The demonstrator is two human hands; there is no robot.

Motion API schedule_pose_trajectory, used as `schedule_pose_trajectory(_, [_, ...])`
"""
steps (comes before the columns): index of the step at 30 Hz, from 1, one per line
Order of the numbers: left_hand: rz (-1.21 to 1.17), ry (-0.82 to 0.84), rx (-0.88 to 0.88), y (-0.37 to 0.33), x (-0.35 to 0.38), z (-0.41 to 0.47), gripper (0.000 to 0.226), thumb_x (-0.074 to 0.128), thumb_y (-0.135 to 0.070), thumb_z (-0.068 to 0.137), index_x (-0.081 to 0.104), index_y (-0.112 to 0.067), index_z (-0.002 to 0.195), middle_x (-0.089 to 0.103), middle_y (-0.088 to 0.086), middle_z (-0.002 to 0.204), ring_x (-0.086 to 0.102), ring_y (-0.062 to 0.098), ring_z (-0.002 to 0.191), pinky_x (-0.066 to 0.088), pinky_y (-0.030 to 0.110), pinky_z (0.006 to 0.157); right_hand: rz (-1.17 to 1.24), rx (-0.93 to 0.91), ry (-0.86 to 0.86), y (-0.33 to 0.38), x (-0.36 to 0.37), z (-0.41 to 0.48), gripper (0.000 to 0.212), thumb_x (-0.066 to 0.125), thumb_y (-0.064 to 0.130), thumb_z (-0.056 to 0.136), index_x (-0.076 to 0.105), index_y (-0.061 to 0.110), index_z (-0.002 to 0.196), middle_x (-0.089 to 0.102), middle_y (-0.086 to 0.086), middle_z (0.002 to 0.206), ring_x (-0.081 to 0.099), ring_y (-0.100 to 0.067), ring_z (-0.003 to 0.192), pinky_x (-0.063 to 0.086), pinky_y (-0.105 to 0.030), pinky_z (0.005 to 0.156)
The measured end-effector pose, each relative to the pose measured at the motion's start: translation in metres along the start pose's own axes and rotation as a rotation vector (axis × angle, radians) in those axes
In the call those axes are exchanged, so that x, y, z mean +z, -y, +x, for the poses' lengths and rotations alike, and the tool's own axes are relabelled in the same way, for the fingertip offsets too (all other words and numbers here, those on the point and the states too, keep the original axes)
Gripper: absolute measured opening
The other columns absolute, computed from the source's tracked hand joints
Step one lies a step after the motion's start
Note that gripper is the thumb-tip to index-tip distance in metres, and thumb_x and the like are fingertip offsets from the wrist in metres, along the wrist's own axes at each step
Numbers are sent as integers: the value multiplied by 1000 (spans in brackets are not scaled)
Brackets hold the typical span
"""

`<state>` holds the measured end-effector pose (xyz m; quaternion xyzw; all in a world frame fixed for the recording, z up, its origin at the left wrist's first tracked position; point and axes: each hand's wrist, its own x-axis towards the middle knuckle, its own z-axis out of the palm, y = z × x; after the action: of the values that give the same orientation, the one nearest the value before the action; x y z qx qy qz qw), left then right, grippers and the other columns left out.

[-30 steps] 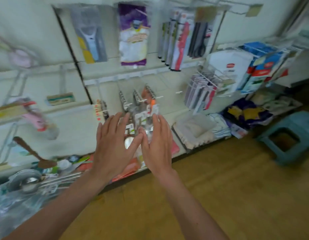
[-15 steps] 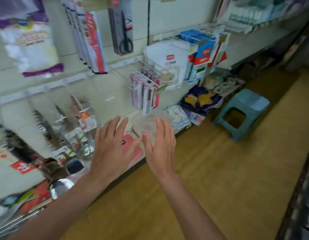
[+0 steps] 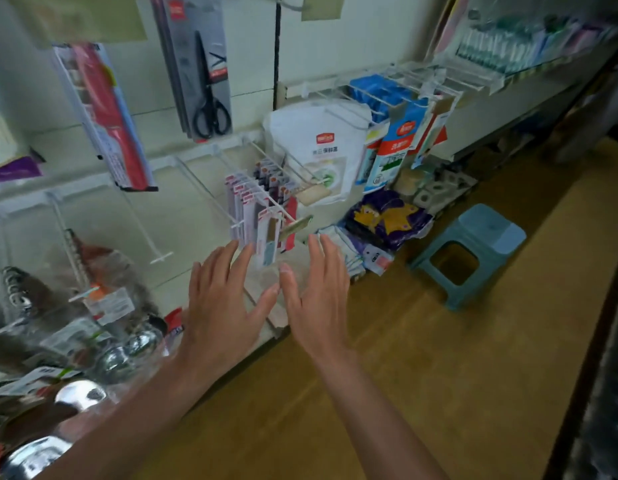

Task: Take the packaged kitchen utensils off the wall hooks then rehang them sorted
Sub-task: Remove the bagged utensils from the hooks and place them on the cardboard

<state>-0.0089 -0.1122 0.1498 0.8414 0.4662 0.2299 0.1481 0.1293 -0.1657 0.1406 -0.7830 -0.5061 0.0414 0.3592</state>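
- Two hands, the left hand (image 3: 224,306) and the right hand (image 3: 318,299), are held out side by side with fingers straight and spread, gripping nothing; the thumbs lie close together without touching.
- Just beyond the fingertips hang the small carded utensil packs (image 3: 262,209), in rows on white wire hooks (image 3: 162,258) that jut from the wall panel (image 3: 252,46).
- Higher on the panel, a packaged pair of black scissors (image 3: 205,81) hangs to the right of a long red-and-blue pack (image 3: 106,116).
- Toward the panel's lower left edge hang bagged metal ladles (image 3: 80,393) — blurred, with shiny bowls showing through clear wrap.
- A white bag (image 3: 318,147) with a red label hangs right of the carded packs — blue-and-white cartons (image 3: 394,147) are just beside it.
- A blue plastic stool (image 3: 470,251) stands on the yellowish floor (image 3: 439,375), well apart from both hands.
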Motion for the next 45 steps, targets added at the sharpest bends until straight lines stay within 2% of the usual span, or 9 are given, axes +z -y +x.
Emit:
schedule_pose_trajectory(2, [12, -9, -35, 6, 2, 11, 77, 25, -70, 91, 29, -22, 152, 28, 3, 158, 22, 22, 146, 16, 50, 121, 16, -24, 27, 4, 6, 18, 69, 24, 61, 100, 20, 24, 157, 14, 3, 165, 2, -11, 152, 0, -30, 121])
schedule_pose_trajectory(6, [14, -55, -111, 16, -2, 31, 77, 25, -71, 90, 27, -25, 152, 26, 1, 158, 18, 20, 146, 15, 49, 121, 62, -100, 56, 12, 17, 46, 68, 28, 61, 100, 22, 25, 157, 15, 4, 165, 6, -11, 152, 5, -31, 121])
schedule_pose_trajectory(13, [93, -178, -294, 20, -20, 39, 80, 25, -72, 89, 29, -24, 153, 26, 1, 159, 19, 21, 146, 18, 50, 120, 182, -283, 135, 26, 43, 87, 65, 33, 57, 101, 25, 21, 155, 25, -3, 161, 17, -20, 151, 24, -51, 120])
schedule_pose_trajectory(17, [169, -281, -423, 14, -25, 28, 75, 29, -68, 92, 33, -21, 150, 32, 4, 156, 21, 22, 145, 21, 51, 119, 245, -406, 239, 35, 53, 92, 63, 37, 54, 101, 26, 23, 155, 21, 1, 163, 11, -15, 151, 14, -42, 123])
schedule_pose_trajectory(19, [204, -313, -496, 11, -25, 15, 76, 28, -69, 92, 31, -21, 151, 30, 3, 157, 20, 21, 147, 20, 50, 120, 252, -502, 275, 39, 56, 92, 64, 37, 54, 101, 28, 21, 155, 23, -1, 163, 14, -16, 151, 15, -38, 123])
schedule_pose_trajectory(23, [237, -406, -638, 8, -28, -21, 77, 27, -71, 92, 33, -21, 151, 33, 2, 156, 27, 24, 145, 24, 53, 117, 283, -658, 347, 50, 63, 80, 65, 36, 55, 101, 31, 18, 154, 26, -2, 162, 18, -18, 151, 22, -41, 122])
schedule_pose_trajectory(32, [359, -464, -873, -4, -14, -94, 76, 26, -70, 95, 33, -20, 151, 34, 5, 156, 28, 25, 146, 26, 53, 117, 365, -837, 460, 57, 76, 16, 69, 29, 57, 102, 36, 9, 151, 38, -10, 156, 30, -25, 147, 30, -46, 119])
schedule_pose_trajectory(40, [391, -530, -965, -35, 8, -133, 75, 26, -70, 94, 31, -23, 152, 36, 6, 154, 29, 27, 144, 24, 55, 117, 358, -965, 502, 33, 68, -7, 64, 39, 51, 101, 32, 14, 152, 34, -10, 157, 28, -24, 147, 29, -46, 119])
schedule_pose_trajectory(45, [444, -552, -1009, -31, 16, -133, 74, 30, -66, 95, 34, -17, 151, 36, 7, 154, 29, 27, 144, 24, 55, 117, 390, -1062, 500, 36, 81, 2, 64, 37, 53, 102, 30, 14, 153, 34, -12, 157, 28, -26, 147, 28, -48, 119])
